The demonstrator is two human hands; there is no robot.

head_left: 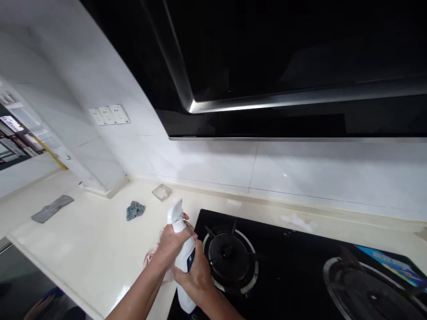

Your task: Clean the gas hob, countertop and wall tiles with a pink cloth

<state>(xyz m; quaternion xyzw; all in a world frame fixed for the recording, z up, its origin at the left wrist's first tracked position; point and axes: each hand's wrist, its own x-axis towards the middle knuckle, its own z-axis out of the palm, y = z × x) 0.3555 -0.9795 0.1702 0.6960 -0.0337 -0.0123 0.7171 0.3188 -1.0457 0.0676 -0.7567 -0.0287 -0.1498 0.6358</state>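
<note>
We have the bottle (pixel 184 258) over the left edge of the stove (pixel 283 266), near its front corner, spray head (pixel 175 211) up and tilted left. We cannot tell whether its base touches the stove. Leftward, a broad stretch of counter (pixel 93 249) runs to its front edge; rightward, the left burner (pixel 228 258) stands close beside our lower hand. The lower edge of the hood (pixel 253 138) crosses beyond and above, well apart from the spray head.

Our left hand (pixel 173 242) wraps the neck, just under the spray head; our right hand (pixel 196 275) wraps the body lower down. Each grip is only as wide as the bottle it holds.

A pink cloth (pixel 151 255) lies on the counter beside the stove's left edge, partly behind our left arm. Towards the counter's back edge sit a crumpled wad (pixel 135 210) and a clear dish (pixel 162 192); a grey cloth (pixel 52 209) lies far left. At the stove's right end are another burner (pixel 370 289) and a blue packet (pixel 393 264).
</note>
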